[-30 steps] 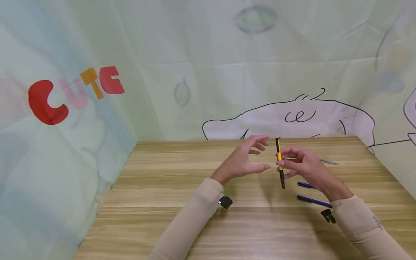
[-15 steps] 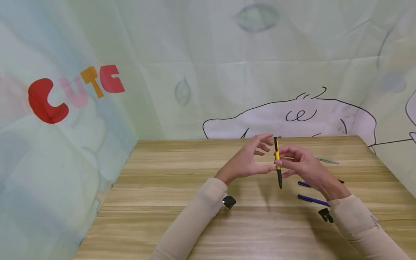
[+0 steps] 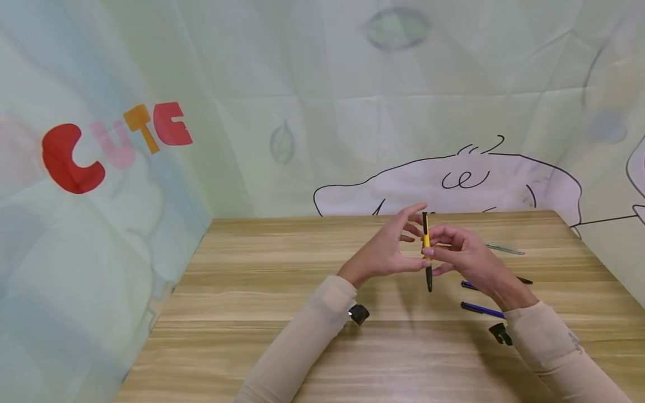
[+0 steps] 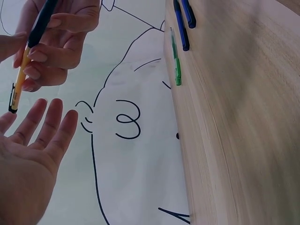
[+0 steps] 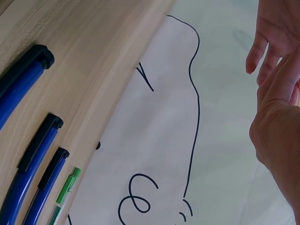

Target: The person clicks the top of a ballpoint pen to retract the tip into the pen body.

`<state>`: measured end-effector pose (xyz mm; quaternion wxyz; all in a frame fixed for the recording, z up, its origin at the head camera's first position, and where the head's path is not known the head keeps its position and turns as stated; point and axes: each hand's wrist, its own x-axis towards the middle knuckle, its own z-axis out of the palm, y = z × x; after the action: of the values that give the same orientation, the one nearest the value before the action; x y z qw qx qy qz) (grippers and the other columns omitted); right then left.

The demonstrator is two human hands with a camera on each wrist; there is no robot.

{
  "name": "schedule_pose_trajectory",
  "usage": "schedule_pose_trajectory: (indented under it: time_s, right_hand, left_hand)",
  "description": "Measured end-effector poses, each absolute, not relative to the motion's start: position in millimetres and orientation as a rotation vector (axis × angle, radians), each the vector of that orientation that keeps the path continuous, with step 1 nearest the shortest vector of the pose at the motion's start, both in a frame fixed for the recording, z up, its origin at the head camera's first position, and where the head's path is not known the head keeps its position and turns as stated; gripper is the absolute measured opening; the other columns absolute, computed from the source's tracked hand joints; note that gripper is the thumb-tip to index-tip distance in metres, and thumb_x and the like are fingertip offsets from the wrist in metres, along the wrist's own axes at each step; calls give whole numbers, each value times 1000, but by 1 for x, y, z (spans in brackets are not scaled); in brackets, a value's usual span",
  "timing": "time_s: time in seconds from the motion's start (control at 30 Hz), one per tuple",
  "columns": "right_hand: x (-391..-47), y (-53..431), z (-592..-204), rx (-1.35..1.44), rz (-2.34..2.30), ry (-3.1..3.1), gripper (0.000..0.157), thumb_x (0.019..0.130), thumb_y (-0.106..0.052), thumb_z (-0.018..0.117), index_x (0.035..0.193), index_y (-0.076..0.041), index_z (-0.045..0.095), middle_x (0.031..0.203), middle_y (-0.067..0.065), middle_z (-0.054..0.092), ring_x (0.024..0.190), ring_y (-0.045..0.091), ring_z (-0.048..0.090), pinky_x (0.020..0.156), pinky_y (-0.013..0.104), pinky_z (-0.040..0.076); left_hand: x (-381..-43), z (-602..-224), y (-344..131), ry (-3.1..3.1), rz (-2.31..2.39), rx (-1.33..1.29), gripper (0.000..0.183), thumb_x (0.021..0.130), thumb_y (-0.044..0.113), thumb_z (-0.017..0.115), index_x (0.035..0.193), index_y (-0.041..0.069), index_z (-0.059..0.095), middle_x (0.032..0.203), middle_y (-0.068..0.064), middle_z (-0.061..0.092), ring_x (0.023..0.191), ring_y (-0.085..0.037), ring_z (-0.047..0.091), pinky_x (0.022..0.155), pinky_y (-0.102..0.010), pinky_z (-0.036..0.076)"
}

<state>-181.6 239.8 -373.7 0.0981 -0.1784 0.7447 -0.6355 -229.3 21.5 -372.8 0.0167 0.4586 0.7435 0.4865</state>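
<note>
A yellow and black pen (image 3: pixel 426 240) stands nearly upright above the table, clip end up. My right hand (image 3: pixel 466 257) pinches it around the middle between thumb and fingers. From the left, my left hand (image 3: pixel 385 249) reaches up to the pen with its fingers spread; the thumb (image 3: pixel 415 263) is right at the pen's lower half and the index finger near its top. In the left wrist view, the left index fingertip (image 4: pixel 7 121) is beside the clip end of the pen (image 4: pixel 21 79). The right wrist view hides most of the pen behind the right hand (image 5: pixel 281 112).
On the wooden table (image 3: pixel 252 268), blue pens with black clips, such as the blue pen (image 3: pixel 482 309), lie beneath my right forearm. A green pen (image 3: pixel 505 248) lies farther back. Printed cloth walls (image 3: pixel 282 67) enclose the table's back and left side.
My right hand has shifted slightly left with the pen. My left hand has moved right and a little up, closing the gap to the pen.
</note>
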Motion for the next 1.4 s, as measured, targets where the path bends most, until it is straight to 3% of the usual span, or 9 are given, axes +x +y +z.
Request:
schedule_pose_trajectory:
  time_s: [0.13, 0.43, 0.67, 0.93, 1.23, 1.4]
  right_hand:
    - [-181, 239, -374, -532, -1892, 2198, 19, 100, -12, 65, 118, -7, 61, 110, 4, 67, 92, 18, 71, 75, 47, 63]
    - [-182, 238, -376, -516, -1913, 2178, 20, 100, -11, 65, 119, -7, 60, 110, 4, 65, 92, 17, 71, 76, 50, 63]
    - [-182, 237, -376, -487, -1922, 2182, 40, 101, -14, 64, 128, 10, 49, 114, 6, 63, 96, 16, 69, 76, 42, 64]
    - [-182, 235, -378, -492, -1973, 2153, 23, 100, -12, 65, 121, -6, 60, 115, 6, 64, 100, 15, 68, 78, 41, 64]
    - [-182, 234, -377, -459, -1985, 2162, 35, 100, -13, 66, 127, 5, 53, 112, 3, 64, 98, 14, 68, 78, 40, 64]
    - [-181, 234, -375, -443, -1984, 2161, 25, 99, -14, 67, 121, -4, 59, 110, 3, 64, 97, 14, 68, 78, 40, 64]
  left_hand:
    - [-229, -374, 23, 2306, 1499, 1433, 101, 82, 11, 84, 160, 17, 20, 141, -16, 48, 117, -15, 58, 102, -29, 53]
    - [-228, -375, 25, 2316, 1499, 1457, 102, 81, 10, 84, 159, 17, 20, 140, -17, 48, 116, -20, 59, 101, -29, 53]
    - [-225, -374, 24, 2338, 1495, 1471, 101, 81, 9, 84, 159, 15, 20, 138, -14, 48, 115, -22, 60, 100, -32, 54]
    - [-226, -375, 24, 2330, 1515, 1485, 102, 79, 5, 85, 158, 14, 22, 135, -14, 50, 113, -26, 61, 99, -31, 55]
    - [-227, -375, 24, 2352, 1498, 1477, 101, 81, 6, 84, 160, 16, 21, 135, -12, 50, 115, -23, 61, 100, -31, 54]
    - [-226, -376, 24, 2364, 1486, 1473, 102, 81, 7, 84, 160, 16, 20, 135, -11, 50, 116, -22, 60, 100, -27, 53]
